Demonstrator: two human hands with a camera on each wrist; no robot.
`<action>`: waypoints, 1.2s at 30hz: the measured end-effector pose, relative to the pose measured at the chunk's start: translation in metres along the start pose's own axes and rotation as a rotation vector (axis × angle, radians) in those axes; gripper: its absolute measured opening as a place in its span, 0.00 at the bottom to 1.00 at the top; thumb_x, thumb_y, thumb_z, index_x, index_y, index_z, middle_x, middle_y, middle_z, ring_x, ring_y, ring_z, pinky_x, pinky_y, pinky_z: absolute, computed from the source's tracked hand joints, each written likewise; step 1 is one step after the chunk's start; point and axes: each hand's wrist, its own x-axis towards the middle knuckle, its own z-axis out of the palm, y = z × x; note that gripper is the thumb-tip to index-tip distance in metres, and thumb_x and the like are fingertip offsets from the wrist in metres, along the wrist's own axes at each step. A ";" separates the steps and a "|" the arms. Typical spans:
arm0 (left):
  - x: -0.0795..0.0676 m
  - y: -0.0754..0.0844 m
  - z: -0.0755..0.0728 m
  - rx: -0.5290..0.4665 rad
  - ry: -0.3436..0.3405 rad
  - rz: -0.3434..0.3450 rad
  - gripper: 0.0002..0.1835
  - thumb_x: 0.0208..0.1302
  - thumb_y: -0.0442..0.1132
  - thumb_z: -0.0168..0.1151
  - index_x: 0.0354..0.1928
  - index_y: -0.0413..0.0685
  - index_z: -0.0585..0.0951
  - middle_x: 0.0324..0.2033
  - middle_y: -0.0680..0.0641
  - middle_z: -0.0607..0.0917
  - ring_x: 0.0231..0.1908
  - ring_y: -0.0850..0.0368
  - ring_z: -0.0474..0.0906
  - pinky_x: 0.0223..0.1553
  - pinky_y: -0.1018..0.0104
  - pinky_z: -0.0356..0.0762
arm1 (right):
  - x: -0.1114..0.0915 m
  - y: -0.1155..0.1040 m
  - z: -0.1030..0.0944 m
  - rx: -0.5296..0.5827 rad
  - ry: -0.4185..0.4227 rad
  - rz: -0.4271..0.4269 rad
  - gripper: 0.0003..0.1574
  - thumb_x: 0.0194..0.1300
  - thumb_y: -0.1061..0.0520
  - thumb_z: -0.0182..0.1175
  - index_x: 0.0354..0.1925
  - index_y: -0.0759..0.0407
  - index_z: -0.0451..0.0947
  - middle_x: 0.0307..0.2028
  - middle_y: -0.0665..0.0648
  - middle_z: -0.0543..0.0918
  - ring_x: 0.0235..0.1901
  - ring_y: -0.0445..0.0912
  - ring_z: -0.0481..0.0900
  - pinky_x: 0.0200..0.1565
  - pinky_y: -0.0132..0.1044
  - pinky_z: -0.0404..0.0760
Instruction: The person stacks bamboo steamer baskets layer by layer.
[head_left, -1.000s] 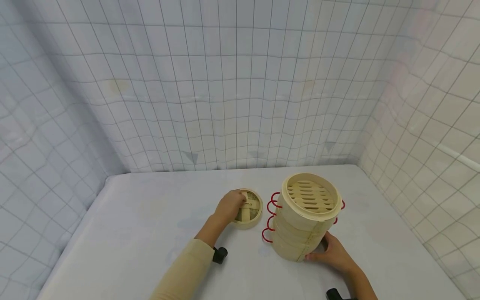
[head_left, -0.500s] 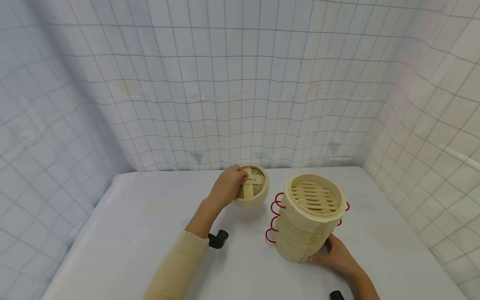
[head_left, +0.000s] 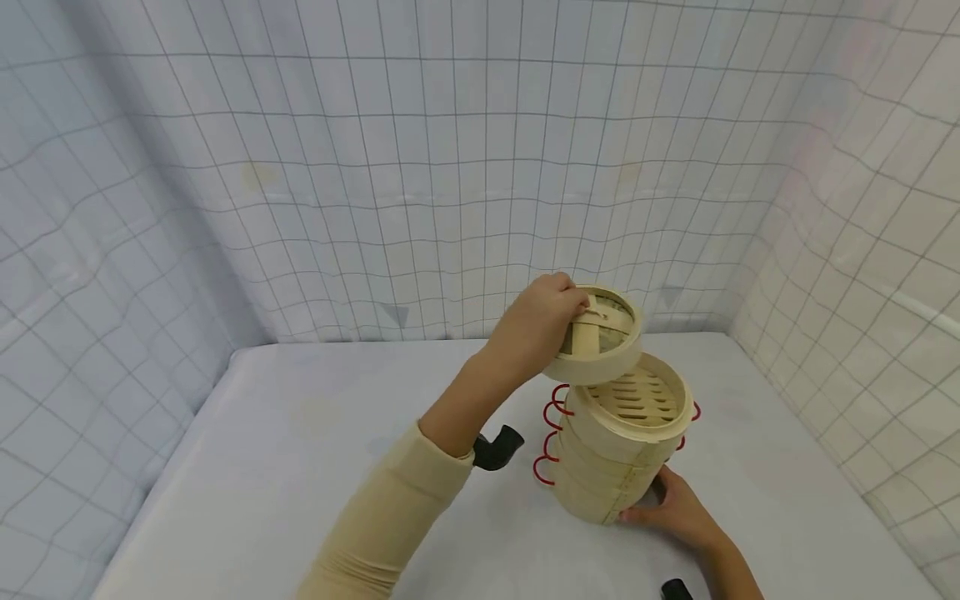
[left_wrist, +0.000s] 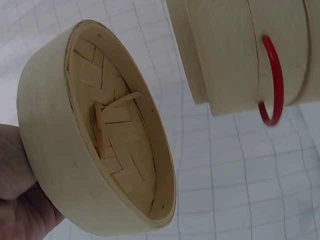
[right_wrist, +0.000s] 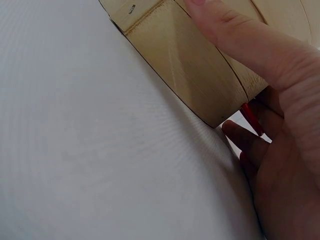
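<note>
My left hand [head_left: 528,332] grips a round bamboo steamer lid [head_left: 597,367] by the strap on its top. The lid is in the air, tilted, overlapping the upper left of a stack of bamboo steamer baskets [head_left: 600,475] in the head view. Its woven underside and loose strap ends show in the left wrist view, with the stack's side [left_wrist: 227,60] apart from it. Slots cross the floor of the topmost basket [head_left: 633,398], and red loops [head_left: 543,471] stick out along both sides. Low at the stack's near right, my right hand [head_left: 675,515] holds the bottom basket, thumb against its wall [right_wrist: 185,70].
The stack stands on a white cloth-covered table [head_left: 315,467]. White grid-patterned sheets hang behind the table [head_left: 450,192] and along both sides. A black wrist mount [head_left: 497,448] sits at the left wrist.
My left hand has lifted the lid off the table and carried it up and right to the stack's top edge. The right hand stays at the stack's base.
</note>
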 end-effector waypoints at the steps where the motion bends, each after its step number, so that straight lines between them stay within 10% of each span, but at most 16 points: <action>1: 0.002 0.005 0.002 0.008 -0.003 0.019 0.06 0.58 0.34 0.49 0.30 0.48 0.76 0.28 0.52 0.72 0.29 0.61 0.66 0.28 0.74 0.63 | 0.000 0.000 0.000 0.001 0.001 0.001 0.50 0.30 0.55 0.72 0.55 0.52 0.61 0.52 0.52 0.67 0.55 0.38 0.57 0.49 0.18 0.51; 10: 0.013 0.040 0.016 0.043 -0.085 0.071 0.05 0.58 0.33 0.49 0.29 0.49 0.75 0.27 0.54 0.70 0.30 0.63 0.65 0.29 0.76 0.63 | 0.000 0.001 -0.001 -0.108 0.001 0.100 0.53 0.29 0.46 0.71 0.56 0.47 0.59 0.53 0.47 0.66 0.56 0.44 0.57 0.53 0.41 0.54; 36: 0.005 0.055 0.040 0.147 -0.165 0.072 0.03 0.54 0.33 0.54 0.30 0.49 0.74 0.27 0.54 0.69 0.30 0.62 0.65 0.30 0.75 0.65 | -0.003 -0.031 -0.001 -0.098 -0.004 0.099 0.48 0.31 0.50 0.71 0.52 0.56 0.62 0.50 0.51 0.69 0.53 0.47 0.61 0.50 0.47 0.60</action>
